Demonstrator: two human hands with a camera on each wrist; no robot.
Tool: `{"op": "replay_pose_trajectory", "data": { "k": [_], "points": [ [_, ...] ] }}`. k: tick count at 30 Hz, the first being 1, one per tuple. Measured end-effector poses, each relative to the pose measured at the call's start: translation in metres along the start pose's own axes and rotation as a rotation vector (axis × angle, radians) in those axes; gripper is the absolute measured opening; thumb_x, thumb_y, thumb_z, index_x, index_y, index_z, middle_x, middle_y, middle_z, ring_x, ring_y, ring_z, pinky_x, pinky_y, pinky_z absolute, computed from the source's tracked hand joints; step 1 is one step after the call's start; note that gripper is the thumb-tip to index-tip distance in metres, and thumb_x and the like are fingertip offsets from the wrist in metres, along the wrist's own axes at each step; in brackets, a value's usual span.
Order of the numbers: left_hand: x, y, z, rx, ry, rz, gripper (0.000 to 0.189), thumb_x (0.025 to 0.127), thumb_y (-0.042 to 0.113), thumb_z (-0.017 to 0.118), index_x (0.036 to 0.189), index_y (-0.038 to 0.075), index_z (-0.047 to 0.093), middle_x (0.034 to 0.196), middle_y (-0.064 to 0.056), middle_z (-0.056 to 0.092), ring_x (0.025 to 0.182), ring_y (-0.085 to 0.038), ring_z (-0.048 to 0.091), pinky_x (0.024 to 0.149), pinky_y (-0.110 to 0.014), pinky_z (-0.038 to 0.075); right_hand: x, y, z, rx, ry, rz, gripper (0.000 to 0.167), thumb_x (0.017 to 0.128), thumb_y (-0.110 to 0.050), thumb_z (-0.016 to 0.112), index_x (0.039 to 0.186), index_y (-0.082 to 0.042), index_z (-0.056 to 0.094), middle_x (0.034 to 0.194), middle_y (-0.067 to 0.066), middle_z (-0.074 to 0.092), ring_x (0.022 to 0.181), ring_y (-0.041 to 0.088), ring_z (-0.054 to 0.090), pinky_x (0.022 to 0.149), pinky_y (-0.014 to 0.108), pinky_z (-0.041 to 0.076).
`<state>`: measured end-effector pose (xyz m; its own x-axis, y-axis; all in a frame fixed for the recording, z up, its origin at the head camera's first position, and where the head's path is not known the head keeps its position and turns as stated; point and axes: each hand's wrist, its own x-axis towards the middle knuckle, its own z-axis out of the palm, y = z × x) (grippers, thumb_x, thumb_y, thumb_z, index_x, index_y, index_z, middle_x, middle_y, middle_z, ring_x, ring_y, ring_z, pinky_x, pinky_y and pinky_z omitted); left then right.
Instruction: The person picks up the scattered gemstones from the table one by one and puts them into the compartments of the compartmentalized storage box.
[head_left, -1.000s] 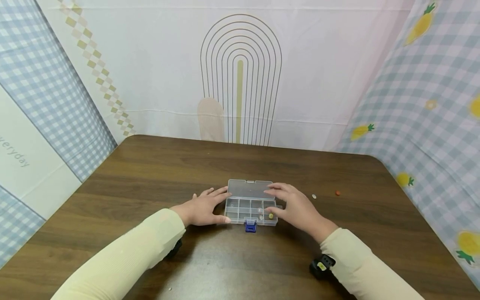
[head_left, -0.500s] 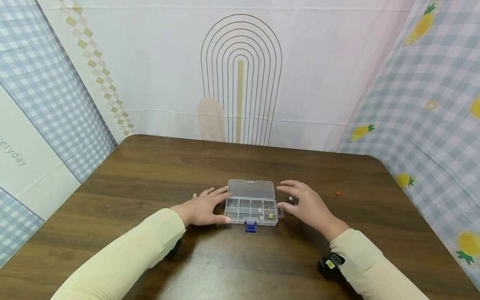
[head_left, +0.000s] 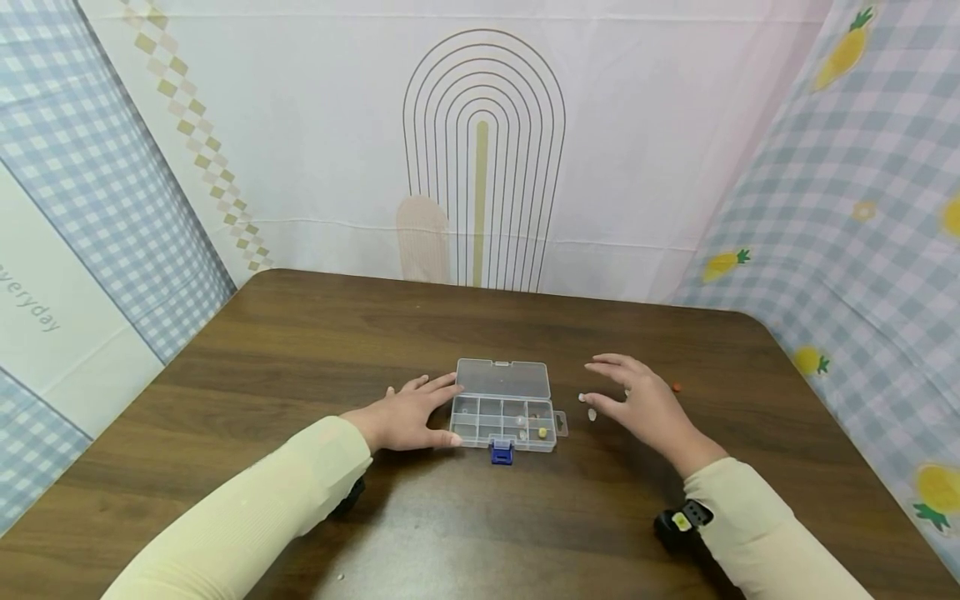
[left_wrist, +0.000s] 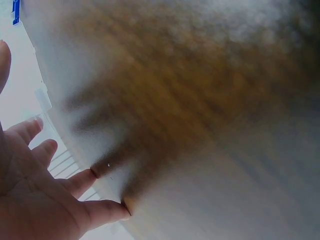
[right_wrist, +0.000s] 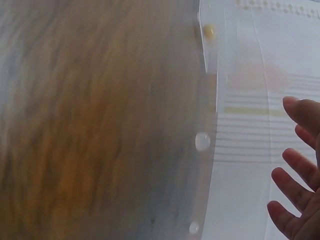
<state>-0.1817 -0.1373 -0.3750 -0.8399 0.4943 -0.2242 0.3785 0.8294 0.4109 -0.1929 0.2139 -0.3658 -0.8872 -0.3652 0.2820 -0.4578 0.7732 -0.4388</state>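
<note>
A clear plastic compartment box lies with its lid folded back and its blue latch toward me. Inside, in the right-hand compartments, are a yellow bead and some small pale pieces. My left hand rests spread against the box's left side, fingertips and thumb at its edge. To the right of the box, my right hand hovers with fingers apart and nothing visibly held. Close by its thumb are a small white bead and a clear oval bead.
Another pale bead shows partly behind the right hand, and an orange bead lies farther right. A tiny white speck is near the front of the brown wooden table. Patterned cloths hang around the table.
My right hand has moved from over the box's right compartments out to the right, uncovering the box's hanging tab and the beads beside it. The left hand has stayed in place.
</note>
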Motion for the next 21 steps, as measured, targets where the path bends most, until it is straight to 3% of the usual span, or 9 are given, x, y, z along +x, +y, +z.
{"op": "replay_pose_trajectory", "data": {
  "k": [21],
  "points": [
    [-0.001,0.002,-0.002,-0.013,0.002,0.005,0.08,0.087,0.058,0.062,0.153,0.025,0.031,0.161,0.005,0.015,0.146,-0.04,0.012,0.101,-0.077,0.011,-0.005,0.045,-0.016,-0.001,0.051,0.088,0.046,0.087,-0.017,0.072,0.129,0.0,0.06,0.134,0.02,0.053,0.121,0.042,0.05,0.094,0.059,0.042]
  ]
}}
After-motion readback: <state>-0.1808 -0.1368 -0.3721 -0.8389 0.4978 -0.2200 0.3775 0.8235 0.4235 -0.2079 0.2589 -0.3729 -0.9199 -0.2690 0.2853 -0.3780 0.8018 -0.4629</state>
